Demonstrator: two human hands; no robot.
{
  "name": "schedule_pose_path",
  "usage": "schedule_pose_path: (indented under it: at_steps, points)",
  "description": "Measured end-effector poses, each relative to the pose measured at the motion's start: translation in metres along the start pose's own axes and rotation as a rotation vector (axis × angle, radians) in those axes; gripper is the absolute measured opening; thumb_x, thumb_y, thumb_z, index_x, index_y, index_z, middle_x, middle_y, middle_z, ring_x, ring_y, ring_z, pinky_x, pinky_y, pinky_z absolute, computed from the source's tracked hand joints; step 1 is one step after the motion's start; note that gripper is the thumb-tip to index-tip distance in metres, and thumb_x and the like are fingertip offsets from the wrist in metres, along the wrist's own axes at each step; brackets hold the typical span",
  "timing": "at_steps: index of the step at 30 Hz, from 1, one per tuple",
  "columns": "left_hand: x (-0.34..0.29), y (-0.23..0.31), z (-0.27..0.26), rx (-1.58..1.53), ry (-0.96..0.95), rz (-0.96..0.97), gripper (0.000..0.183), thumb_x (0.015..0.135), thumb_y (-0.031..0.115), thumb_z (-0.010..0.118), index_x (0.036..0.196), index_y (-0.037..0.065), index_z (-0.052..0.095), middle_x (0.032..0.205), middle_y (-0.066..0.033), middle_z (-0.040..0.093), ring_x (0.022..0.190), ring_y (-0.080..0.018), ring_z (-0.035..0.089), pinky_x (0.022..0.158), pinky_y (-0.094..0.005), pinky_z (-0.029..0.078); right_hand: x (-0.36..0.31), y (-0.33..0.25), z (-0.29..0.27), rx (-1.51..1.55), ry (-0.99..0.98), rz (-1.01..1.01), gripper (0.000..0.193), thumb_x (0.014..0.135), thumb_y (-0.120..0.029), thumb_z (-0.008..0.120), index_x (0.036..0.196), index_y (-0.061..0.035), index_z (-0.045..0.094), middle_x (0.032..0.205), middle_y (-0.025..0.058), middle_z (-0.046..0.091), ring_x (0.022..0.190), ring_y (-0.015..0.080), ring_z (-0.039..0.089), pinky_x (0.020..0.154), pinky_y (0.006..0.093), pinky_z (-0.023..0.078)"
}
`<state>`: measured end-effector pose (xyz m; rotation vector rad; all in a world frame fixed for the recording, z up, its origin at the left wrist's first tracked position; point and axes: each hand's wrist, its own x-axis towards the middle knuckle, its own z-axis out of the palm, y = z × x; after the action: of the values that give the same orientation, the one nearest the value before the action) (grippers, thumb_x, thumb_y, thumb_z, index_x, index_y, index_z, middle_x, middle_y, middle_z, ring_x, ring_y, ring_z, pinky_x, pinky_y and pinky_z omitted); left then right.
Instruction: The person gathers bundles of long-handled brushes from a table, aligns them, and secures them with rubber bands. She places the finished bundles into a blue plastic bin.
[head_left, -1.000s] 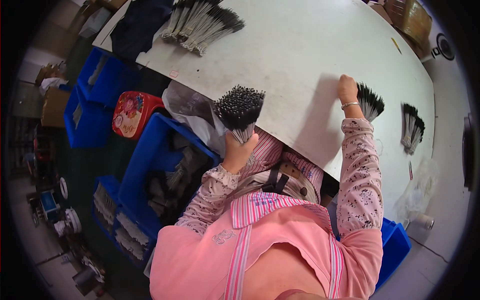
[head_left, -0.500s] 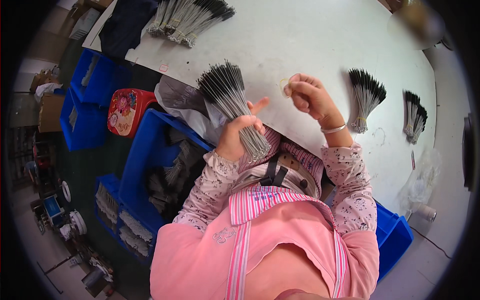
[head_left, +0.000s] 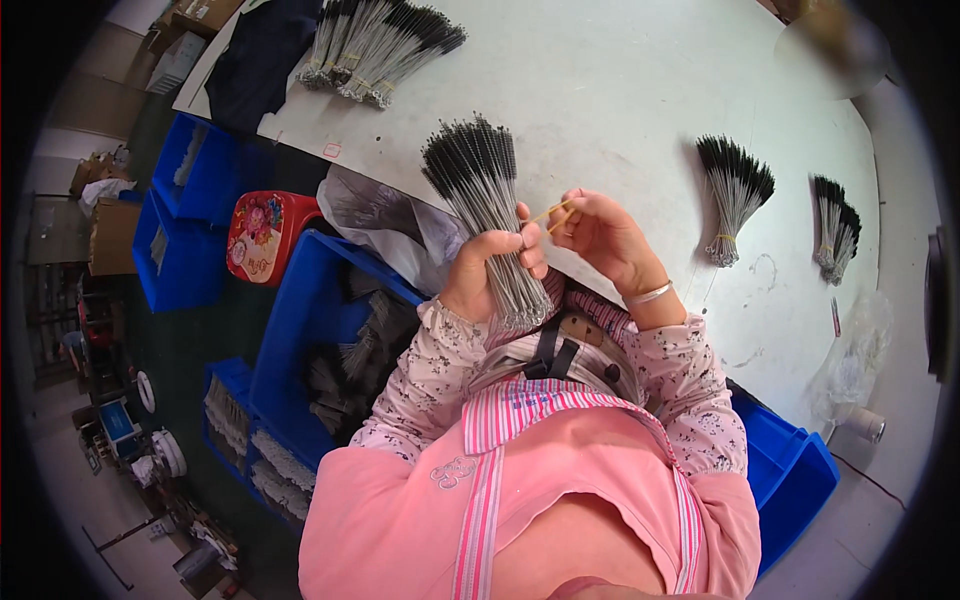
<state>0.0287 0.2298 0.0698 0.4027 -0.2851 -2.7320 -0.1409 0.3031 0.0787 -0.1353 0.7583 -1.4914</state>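
My left hand (head_left: pixel 488 270) is closed round the wire stems of a bundle of thin brushes (head_left: pixel 478 180). Their black bristle ends point away from me, and the looped wire ends hang below my fist. My right hand (head_left: pixel 605 238), close by on the right, pinches a yellow rubber band (head_left: pixel 556 219). The band is stretched from its fingers toward the left hand at the side of the bundle. Whether it loops round the stems, I cannot tell.
Brush bundles (head_left: pixel 380 50) lie at the far left of the white table (head_left: pixel 600 90), with another bundle (head_left: pixel 733 200) and smaller ones (head_left: pixel 836 230) to the right. A red stool (head_left: pixel 262 235) and blue bins (head_left: pixel 290 310) stand at left; a blue bin (head_left: pixel 785 470) is at lower right.
My right hand has come left and down to the bundle, and the rubber band is now stretched between the hands. The left hand and its brushes have shifted slightly right.
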Motion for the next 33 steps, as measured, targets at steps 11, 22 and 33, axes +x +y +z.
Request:
schedule_pose_path:
  at_steps: [11,22,33]
  points:
    - [-0.020,0.009,0.002,0.527,0.144,0.047,0.038,0.070,0.000,0.063,0.106,0.005,0.053,0.080,-0.0040,0.056,0.067,-0.0143,0.054,0.065,-0.0294,0.045,-0.032,0.018,-0.022,-0.698,-0.430,0.476,0.031,0.087,-0.016,0.050,0.099,0.0086,0.064,0.077,0.0104,0.070,0.063,0.0146,0.064,0.056,0.0255,0.050]
    - [-0.022,0.009,0.032,1.288,0.226,0.404,0.026,0.074,-0.003,0.063,0.100,-0.003,0.059,0.088,-0.0043,0.061,0.079,-0.0120,0.058,0.072,-0.0276,0.048,-0.065,-0.012,-0.015,-1.613,-0.068,-0.409,0.090,0.063,-0.054,0.078,0.126,0.0037,0.049,0.098,0.0161,0.067,0.083,0.0320,0.066,0.076,0.0426,0.052]
    - [0.002,-0.063,0.048,0.912,0.306,0.931,0.022,0.081,0.006,0.067,0.101,0.000,0.059,0.091,-0.0003,0.058,0.081,-0.0104,0.054,0.075,-0.0272,0.047,-0.047,0.065,0.006,-1.345,0.184,-0.653,0.045,0.074,-0.005,0.067,0.117,0.0040,0.054,0.102,0.0195,0.064,0.098,0.0288,0.063,0.082,0.0349,0.048]
